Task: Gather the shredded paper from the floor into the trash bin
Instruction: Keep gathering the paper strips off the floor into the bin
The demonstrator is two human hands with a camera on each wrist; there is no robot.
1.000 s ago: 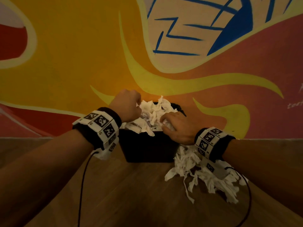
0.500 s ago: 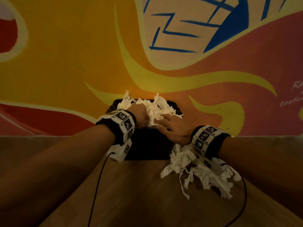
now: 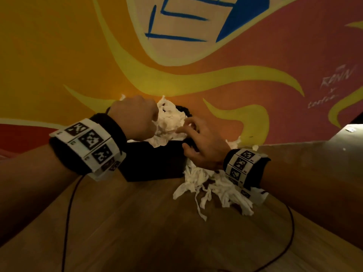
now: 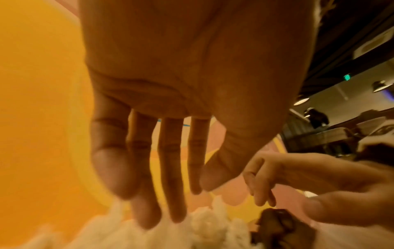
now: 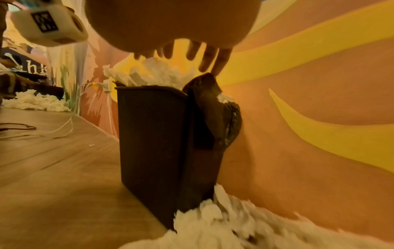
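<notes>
Head view: both hands, left hand (image 3: 135, 116) and right hand (image 3: 204, 142), spread-fingered over the overfilled trash bin (image 3: 155, 161), more shredded paper (image 3: 214, 189) beside it.

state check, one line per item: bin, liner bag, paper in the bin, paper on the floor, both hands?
trash bin: upright against the wall, heaped above its rim.
liner bag: flap hangs outside the bin's side.
paper in bin: piled over the rim.
floor paper: loose pile at the bin's base, not gathered.
left hand: open, fingers straight over the paper.
right hand: open, fingers spread at the rim.

trash bin (image 3: 153, 161): dark, upright, overfilled | shredded paper (image 3: 214, 185): white heap on floor beside it
</notes>
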